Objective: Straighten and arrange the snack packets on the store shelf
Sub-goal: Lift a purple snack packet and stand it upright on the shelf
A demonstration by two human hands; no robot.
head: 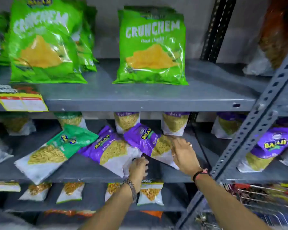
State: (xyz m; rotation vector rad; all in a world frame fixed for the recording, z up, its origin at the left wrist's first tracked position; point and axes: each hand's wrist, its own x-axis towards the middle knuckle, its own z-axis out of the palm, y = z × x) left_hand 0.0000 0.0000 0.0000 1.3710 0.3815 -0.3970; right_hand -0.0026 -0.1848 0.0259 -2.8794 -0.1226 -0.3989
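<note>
On the middle shelf point(83, 170) two purple Balaji Aloo Sev packets lie tilted. My left hand point(137, 168) pinches the white bottom corner of the left purple packet point(110, 146). My right hand point(181, 153) lies flat, fingers spread, on the right purple packet point(145, 138), which leans over the first. A green-topped Balaji packet point(50, 151) lies slanted further left, touched by neither hand. Upright purple packets point(175, 123) stand behind at the back of the shelf.
Green Crunchem bags point(151, 45) stand on the top shelf point(140, 98). A slotted grey upright point(256, 123) crosses diagonally at right, with another purple packet point(266, 148) beyond it. Small packets point(70, 192) line the lower shelf. A wire basket point(263, 196) sits at lower right.
</note>
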